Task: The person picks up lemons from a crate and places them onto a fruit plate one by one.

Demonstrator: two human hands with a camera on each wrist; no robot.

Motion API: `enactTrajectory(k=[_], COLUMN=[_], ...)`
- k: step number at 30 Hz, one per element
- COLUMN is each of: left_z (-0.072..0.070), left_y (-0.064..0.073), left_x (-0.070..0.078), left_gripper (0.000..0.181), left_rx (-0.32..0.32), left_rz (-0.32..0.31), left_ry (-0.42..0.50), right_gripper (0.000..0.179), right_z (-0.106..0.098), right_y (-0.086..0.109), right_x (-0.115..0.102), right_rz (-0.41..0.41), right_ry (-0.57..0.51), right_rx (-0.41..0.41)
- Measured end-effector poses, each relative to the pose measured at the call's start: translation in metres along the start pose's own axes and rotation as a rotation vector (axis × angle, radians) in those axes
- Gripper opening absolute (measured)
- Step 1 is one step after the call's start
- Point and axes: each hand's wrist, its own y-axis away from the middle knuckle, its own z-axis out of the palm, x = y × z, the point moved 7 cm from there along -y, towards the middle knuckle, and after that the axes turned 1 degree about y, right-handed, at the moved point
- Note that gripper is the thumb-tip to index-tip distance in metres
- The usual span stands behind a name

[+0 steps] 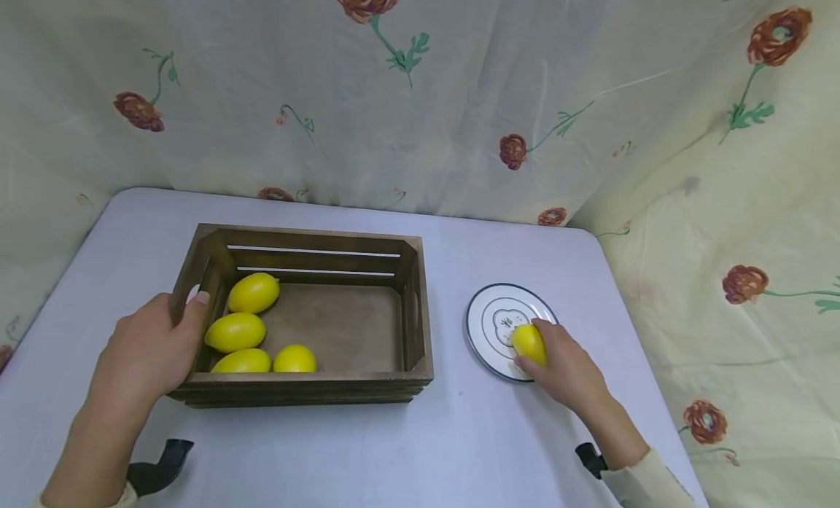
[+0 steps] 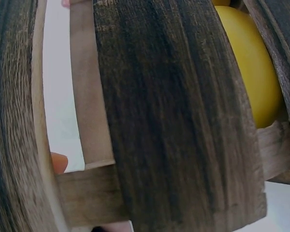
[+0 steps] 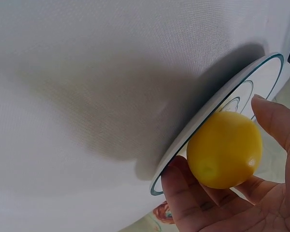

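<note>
My left hand (image 1: 147, 344) grips the left end of a brown slatted wooden crate (image 1: 302, 391), thumb over its rim. In the left wrist view dark crate slats (image 2: 169, 116) fill most of the picture, with a yellow lemon (image 2: 253, 67) behind them. Several lemons (image 1: 236, 331) lie in the left half of the crate. To its right, my right hand (image 1: 569, 366) holds another lemon (image 1: 528, 344) over a white plate (image 1: 484, 311) with dark rings. From the right wrist, thumb and fingers (image 3: 275, 116) surround that lemon (image 3: 224, 150), fingertips right at the plate's rim.
A white cloth (image 1: 315, 457) covers the table under crate and plate. Flower-patterned curtains (image 1: 446, 114) hang behind the table and along its right side. Black wrist mounts (image 1: 160, 468) stick out beside both forearms.
</note>
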Motion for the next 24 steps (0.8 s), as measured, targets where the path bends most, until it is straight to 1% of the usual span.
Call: enactTrajectory(k=[10,24], left_z=[0.0011,-0.0002], left_y=[0.0002,0.0005], left_x=[-0.0015,0.0008], left_gripper=[0.076,0.074], left_rx=[-0.006,-0.001], left_rz=[-0.020,-0.005], left_ry=[0.000,0.005], right_gripper=[0.072,0.072], right_z=[0.0019,0.0040], right_y=[-0.0012,-0.0013], right_x=[0.0006,0.0002], right_rz=[-0.014,-0.024], right_ry=[0.014,0.040], right_rx=[-0.006,0.003])
